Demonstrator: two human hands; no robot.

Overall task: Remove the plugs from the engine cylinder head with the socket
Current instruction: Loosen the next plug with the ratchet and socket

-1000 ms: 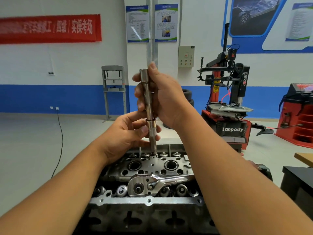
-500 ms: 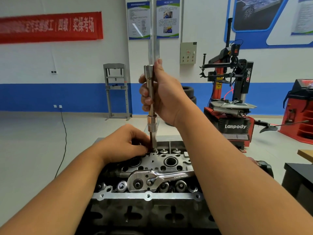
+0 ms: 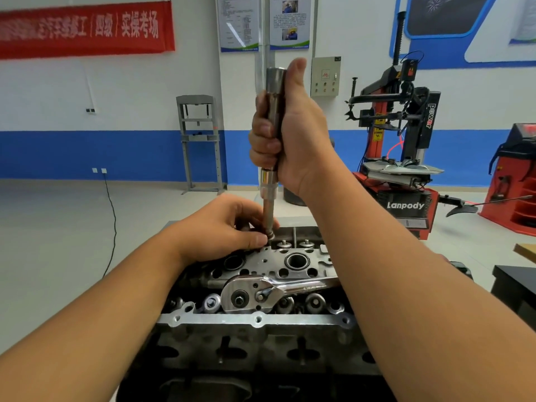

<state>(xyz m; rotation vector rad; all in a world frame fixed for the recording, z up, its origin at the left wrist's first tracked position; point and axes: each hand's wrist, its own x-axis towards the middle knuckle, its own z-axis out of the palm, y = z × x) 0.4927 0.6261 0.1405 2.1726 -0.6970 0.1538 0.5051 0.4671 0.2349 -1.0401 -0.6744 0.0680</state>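
Steel is what we grip at centre frame: our right hand (image 3: 290, 134) wraps its curled fingers round the long socket (image 3: 275, 91), thumb pointing up along it, holding it upright above the cylinder head (image 3: 261, 320). Below the fist the tool narrows to a thin shaft whose lower end meets a plug (image 3: 270, 236) at the head's far edge, just left of centre. Our left hand (image 3: 223, 227) pinches that spot between thumb and bent fingers. Lower down, a chrome ratchet (image 3: 255, 294) lies flat across the head, its handle running right under our right forearm
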